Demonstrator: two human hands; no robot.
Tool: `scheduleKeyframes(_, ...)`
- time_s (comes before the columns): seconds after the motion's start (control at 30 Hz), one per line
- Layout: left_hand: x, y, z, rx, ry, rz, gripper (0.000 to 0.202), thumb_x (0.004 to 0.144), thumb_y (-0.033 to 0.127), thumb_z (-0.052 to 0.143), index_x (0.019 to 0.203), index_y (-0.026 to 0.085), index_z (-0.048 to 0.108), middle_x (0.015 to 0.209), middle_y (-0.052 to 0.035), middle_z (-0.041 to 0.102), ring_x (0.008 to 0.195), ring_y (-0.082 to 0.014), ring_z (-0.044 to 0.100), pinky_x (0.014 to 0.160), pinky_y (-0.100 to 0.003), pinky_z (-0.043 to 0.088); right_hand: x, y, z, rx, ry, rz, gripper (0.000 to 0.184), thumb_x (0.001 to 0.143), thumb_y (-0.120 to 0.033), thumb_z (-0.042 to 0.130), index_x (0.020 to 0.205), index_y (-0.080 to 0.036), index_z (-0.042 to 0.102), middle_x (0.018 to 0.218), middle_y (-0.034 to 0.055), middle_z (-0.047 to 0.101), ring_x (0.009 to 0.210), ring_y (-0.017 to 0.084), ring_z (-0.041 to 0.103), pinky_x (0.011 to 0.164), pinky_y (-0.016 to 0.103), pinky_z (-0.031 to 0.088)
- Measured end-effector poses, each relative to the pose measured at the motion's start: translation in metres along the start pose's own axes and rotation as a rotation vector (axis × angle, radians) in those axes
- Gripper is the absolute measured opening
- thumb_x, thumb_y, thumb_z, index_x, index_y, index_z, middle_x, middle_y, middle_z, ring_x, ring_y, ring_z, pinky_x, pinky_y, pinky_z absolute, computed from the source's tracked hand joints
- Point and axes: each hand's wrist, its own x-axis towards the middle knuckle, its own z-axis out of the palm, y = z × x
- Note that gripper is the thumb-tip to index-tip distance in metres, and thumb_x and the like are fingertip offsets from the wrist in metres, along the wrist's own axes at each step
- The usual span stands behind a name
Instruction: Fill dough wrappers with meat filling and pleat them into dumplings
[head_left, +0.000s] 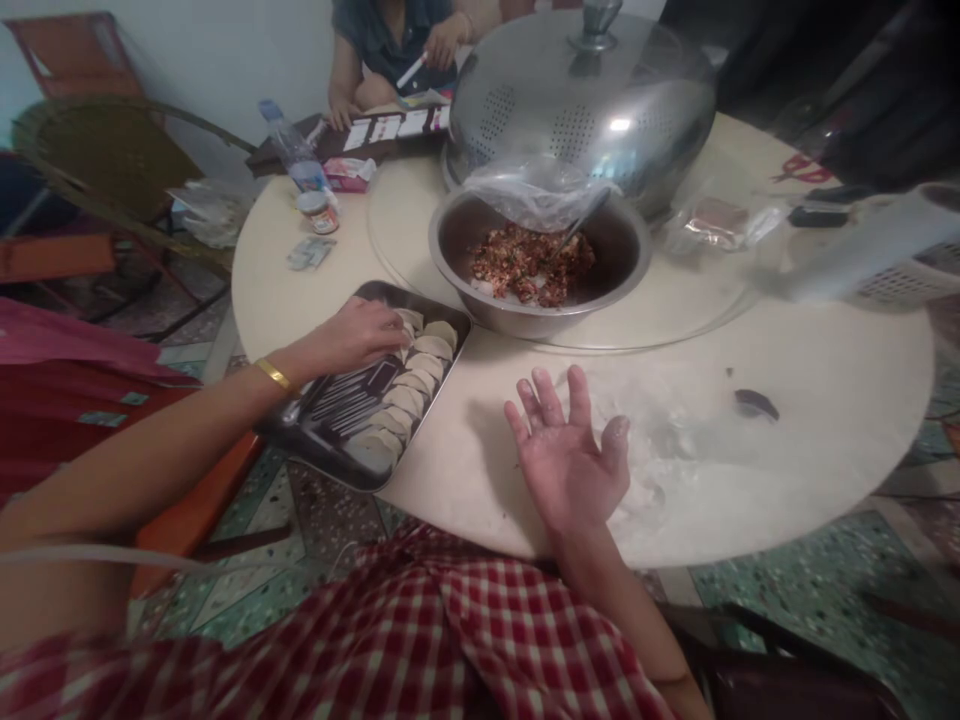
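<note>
My left hand (371, 335) is over the far end of a dark metal tray (319, 440), its fingers closed around a pale dumpling (409, 322) that they partly hide. Along the tray's right side lies a row of several folded dumplings (405, 400). My right hand (570, 460) is held palm up above the table, fingers spread and dusted with flour, with nothing in it. Beside it, white flour (667, 430) is smeared on the tabletop. Beyond both hands stands a steel bowl (540, 322) of minced filling (517, 260), with a utensil handle and a plastic bag at its far rim.
A large perforated steel lid (547, 110) stands behind the bowl. At the back left are a plastic bottle (296, 150) and a small jar (316, 213). A dark curved scrap (756, 404) lies at right. Another person (397, 50) sits across the table. The tray overhangs the table's left edge.
</note>
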Motion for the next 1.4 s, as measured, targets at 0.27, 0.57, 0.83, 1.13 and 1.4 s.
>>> scheduleKeyframes(0.27,0.007,0.002,0.01,-0.005,0.052,-0.018,0.026,0.097,0.031,0.049,0.089,0.024,0.072,0.093,-0.007,0.07,0.082,-0.0218,0.055,0.071,-0.037,0.031,0.0,0.0,-0.001,-0.007,0.003,-0.003,0.048,0.086,-0.067,0.049,0.118,-0.037,0.068,0.119,-0.0002,0.074,0.114,0.02,0.064,0.114,0.048,0.036)
scheduleKeyframes(0.57,0.006,0.009,0.001,-0.043,-0.001,-0.052,0.023,0.093,0.03,0.051,0.092,0.027,0.074,0.101,-0.0084,0.069,0.087,-0.0238,0.056,0.073,-0.038,0.033,0.0,0.0,0.001,-0.014,0.032,-0.005,0.046,0.086,-0.066,0.049,0.116,-0.036,0.068,0.118,0.0006,0.074,0.113,0.021,0.064,0.115,0.05,0.035)
scheduleKeyframes(0.83,0.012,0.014,0.003,-0.027,-0.032,-0.127,0.028,0.094,0.032,0.047,0.091,0.027,0.074,0.101,-0.0091,0.069,0.091,-0.0252,0.056,0.077,-0.04,0.036,0.0,0.001,-0.001,-0.028,0.033,-0.005,0.048,0.086,-0.067,0.048,0.118,-0.036,0.067,0.121,0.0022,0.072,0.116,0.022,0.062,0.115,0.052,0.032)
scheduleKeyframes(1.13,-0.018,-0.005,-0.012,-0.044,-0.067,-0.468,0.034,0.096,0.04,0.048,0.106,0.018,0.072,0.102,-0.0109,0.069,0.096,-0.0262,0.056,0.08,-0.04,0.038,-0.002,0.0,0.0,-0.04,0.048,0.0,0.047,0.086,-0.067,0.048,0.116,-0.037,0.068,0.119,0.0015,0.073,0.114,0.021,0.063,0.114,0.052,0.033)
scheduleKeyframes(1.4,-0.024,0.0,0.007,-0.073,-0.185,-0.567,0.029,0.087,0.044,0.059,0.082,0.021,0.076,0.086,-0.0097,0.071,0.089,-0.0286,0.06,0.077,-0.039,0.04,-0.002,0.001,-0.002,-0.076,0.057,-0.007,0.047,0.087,-0.068,0.043,0.115,-0.039,0.068,0.119,-0.0006,0.073,0.116,0.02,0.063,0.113,0.05,0.035)
